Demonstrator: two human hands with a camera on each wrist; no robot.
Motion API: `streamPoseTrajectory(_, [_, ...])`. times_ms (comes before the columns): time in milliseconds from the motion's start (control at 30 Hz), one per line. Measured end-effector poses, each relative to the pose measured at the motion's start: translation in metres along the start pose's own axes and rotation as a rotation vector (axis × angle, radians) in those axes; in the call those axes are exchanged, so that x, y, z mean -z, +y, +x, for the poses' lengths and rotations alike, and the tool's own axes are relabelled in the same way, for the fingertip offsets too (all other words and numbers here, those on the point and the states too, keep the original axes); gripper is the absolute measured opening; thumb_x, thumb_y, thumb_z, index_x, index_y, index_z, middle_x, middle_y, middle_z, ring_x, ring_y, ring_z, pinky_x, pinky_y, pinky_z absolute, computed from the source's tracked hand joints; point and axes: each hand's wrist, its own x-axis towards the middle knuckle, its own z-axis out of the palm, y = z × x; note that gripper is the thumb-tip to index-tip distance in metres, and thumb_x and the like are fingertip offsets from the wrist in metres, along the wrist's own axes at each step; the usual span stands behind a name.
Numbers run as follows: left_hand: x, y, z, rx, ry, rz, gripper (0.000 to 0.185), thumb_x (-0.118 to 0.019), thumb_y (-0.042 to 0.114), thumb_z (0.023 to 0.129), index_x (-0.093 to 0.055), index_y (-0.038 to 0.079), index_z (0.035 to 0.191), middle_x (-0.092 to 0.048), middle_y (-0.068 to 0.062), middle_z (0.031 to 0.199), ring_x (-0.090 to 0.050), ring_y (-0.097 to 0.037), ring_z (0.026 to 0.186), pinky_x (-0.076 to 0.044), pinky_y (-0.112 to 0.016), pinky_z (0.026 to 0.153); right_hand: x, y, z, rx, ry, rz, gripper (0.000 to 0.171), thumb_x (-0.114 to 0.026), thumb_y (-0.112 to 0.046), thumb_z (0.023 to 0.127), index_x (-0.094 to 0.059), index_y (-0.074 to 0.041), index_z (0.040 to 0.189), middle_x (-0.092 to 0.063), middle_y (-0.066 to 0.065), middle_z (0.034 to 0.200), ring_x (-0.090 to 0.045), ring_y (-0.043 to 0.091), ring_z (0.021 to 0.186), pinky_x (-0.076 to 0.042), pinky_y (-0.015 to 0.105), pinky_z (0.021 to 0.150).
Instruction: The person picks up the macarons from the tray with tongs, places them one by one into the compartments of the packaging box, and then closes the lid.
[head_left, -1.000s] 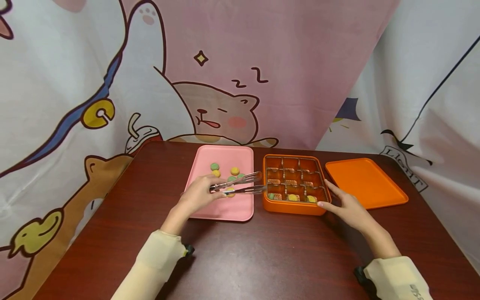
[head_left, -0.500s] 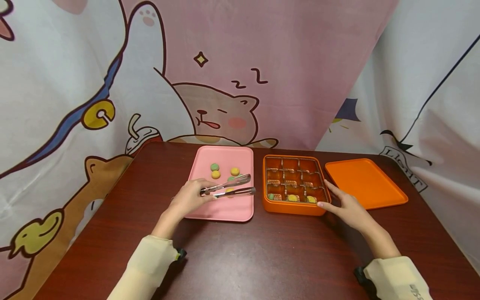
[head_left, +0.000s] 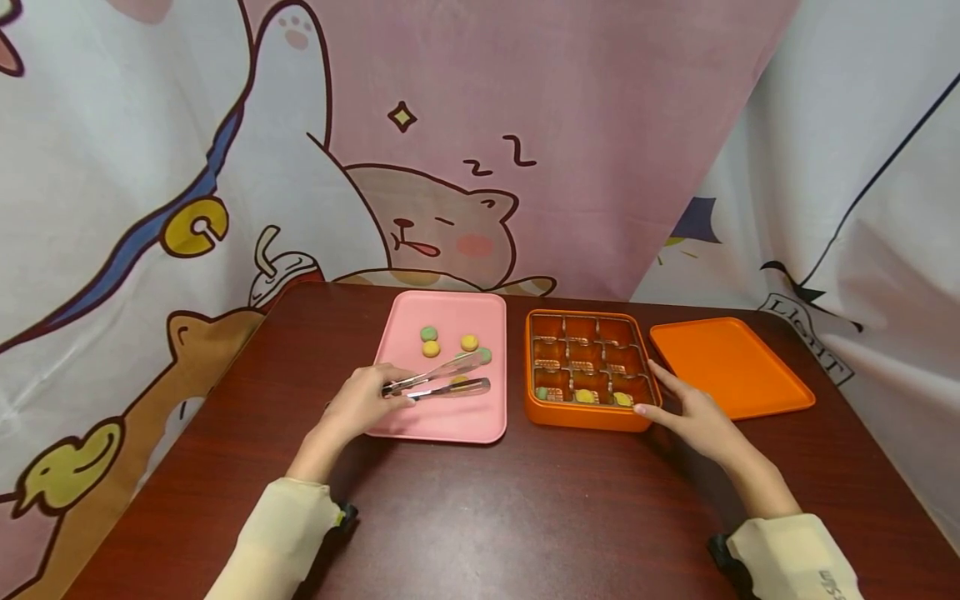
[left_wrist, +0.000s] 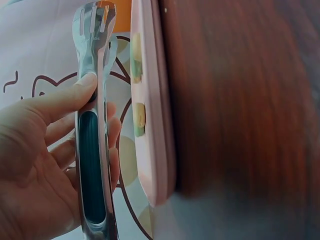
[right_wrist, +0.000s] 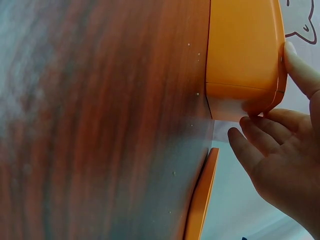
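tray (head_left: 442,421) left of box (head_left: 585,414), lid (head_left: 731,367) right

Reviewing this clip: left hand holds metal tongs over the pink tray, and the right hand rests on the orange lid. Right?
Not quite. The right hand rests against the orange compartment box, not the orange lid, as the head view shows. The left hand does hold the tongs over the pink tray.
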Motion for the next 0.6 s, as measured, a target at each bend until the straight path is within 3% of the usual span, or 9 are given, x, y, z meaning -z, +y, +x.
streamPoseTrajectory(367, [0.001, -0.013, -0.005, 0.036, 0.000, 0.005, 0.032, -0.081, 0.014, 0.081, -0.076, 0.011, 0.113, -0.074, -0.006, 0.096, -0.060, -0.017, 0.081, -0.047, -0.031, 0.071, 0.000, 0.001, 0.000, 0.001, 0.002, 0.000, 0.089, -0.066, -0.043, 0.094, -0.017, -0.006, 0.159, -0.030, 0.035, 0.155, -0.031, 0.057, 0.139, -0.030, 0.072, 0.105])
streamPoseTrajectory(600, [-0.001, -0.017, -0.005, 0.071, -0.023, 0.016, 0.034, -0.081, 0.017, 0.082, -0.075, 0.012, 0.115, -0.075, -0.007, 0.101, -0.064, -0.020, 0.089, -0.050, -0.037, 0.078, 0.000, 0.002, 0.001, 0.005, 0.002, 0.003, 0.089, -0.066, -0.043, 0.094, -0.017, -0.007, 0.159, -0.029, 0.035, 0.156, -0.031, 0.057, 0.139, -0.029, 0.073, 0.105])
